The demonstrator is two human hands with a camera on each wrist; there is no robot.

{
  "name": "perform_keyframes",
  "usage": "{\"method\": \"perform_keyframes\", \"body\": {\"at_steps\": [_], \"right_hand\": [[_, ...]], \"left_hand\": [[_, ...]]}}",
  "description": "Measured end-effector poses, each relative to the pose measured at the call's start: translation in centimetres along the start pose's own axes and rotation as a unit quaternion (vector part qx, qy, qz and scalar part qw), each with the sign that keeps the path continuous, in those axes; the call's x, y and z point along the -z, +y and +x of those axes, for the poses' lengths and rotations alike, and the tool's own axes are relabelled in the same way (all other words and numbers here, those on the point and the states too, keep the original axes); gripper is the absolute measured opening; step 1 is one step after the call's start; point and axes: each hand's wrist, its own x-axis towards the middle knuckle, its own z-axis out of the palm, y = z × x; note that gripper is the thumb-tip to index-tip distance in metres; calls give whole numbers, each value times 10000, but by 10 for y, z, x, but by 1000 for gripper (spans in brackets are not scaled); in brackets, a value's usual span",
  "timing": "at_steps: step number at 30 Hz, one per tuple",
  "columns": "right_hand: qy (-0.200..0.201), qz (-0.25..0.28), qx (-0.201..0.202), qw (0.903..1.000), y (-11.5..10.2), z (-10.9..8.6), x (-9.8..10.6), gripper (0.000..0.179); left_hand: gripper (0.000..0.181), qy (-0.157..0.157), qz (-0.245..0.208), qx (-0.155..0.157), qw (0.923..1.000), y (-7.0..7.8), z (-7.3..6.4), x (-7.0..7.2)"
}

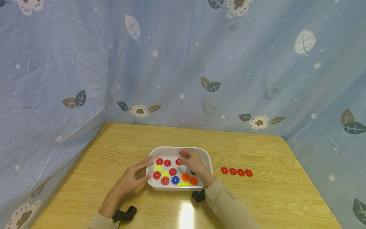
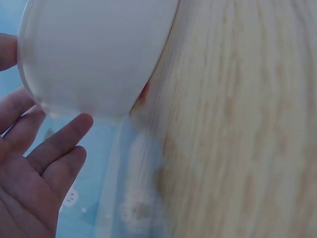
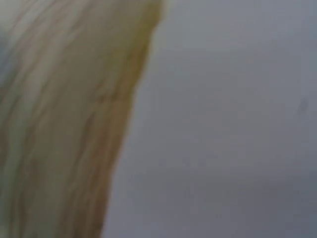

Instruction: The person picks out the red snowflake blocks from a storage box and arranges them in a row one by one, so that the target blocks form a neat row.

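Note:
A white tray (image 1: 180, 188) holds several loose snowflake discs in red, yellow, orange and blue. Straight, spread fingers of my left hand (image 1: 130, 178) rest at its left rim; in the left wrist view, the fingertips lie right along the tray's outer wall (image 2: 99, 54). My right hand (image 1: 195, 163) reaches over the tray from the right, thumb and fingers bent inward. At its thumb tip is a red snowflake disc (image 1: 177, 162), partly covered; I cannot tell whether it is pinched. The right wrist view shows mostly a blurred pale surface (image 3: 218, 119).
To the right of the tray, several red snowflake discs (image 1: 236, 171) lie in a row on the wooden table (image 1: 271, 197). A patterned blue cloth (image 1: 177, 63) hangs behind the table and at both sides. Black wrist-worn pieces (image 1: 125, 214) jut out below both forearms.

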Motion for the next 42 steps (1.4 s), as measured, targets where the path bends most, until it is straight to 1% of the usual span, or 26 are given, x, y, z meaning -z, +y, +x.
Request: {"method": "perform_keyframes", "body": {"at_steps": [3,6,10,11,15,19,23,25,26,33,35,39,42], "right_hand": [[10,-255,44,9997,4,2,-2,38],[10,-445,-32,9990,7,3,-5,38],[-35,-855,-136,9962,9,4,-10,39],[-64,-986,-106,9951,10,4,-11,40],[-133,-1561,52,9876,10,4,-15,43],[-78,-2031,206,9789,11,4,-19,41],[-10,-2492,363,9678,13,5,-20,34],[11,-2669,358,9631,14,5,-20,31],[14,-2719,336,9617,14,6,-20,29],[-49,-2712,168,9624,14,6,-20,22],[-89,-2767,165,9608,14,6,-19,20],[-120,-2744,235,9612,13,4,-18,22],[-119,-2605,311,9649,11,3,-17,25]], "left_hand": [[44,25,-15,-73,10000,0,0,0],[44,37,-87,-143,9999,0,0,-1],[44,-5,-201,-179,9996,-1,0,-1],[43,-6,-195,-177,9997,-2,-1,-1],[42,-1,-206,-196,9996,-4,-1,-1],[42,-5,-207,-246,9995,-5,-1,0],[42,-4,-188,-310,9993,-4,-1,0],[42,-10,-210,-328,9992,-3,-1,-1],[42,-11,-225,-333,9992,-3,-1,-1],[42,-8,-230,-267,9994,-5,-1,-2],[42,-12,-238,-247,9994,-4,-1,-3],[43,6,-259,-244,9994,-4,-1,-2],[44,21,-199,-234,9995,-3,-1,-2]]}}
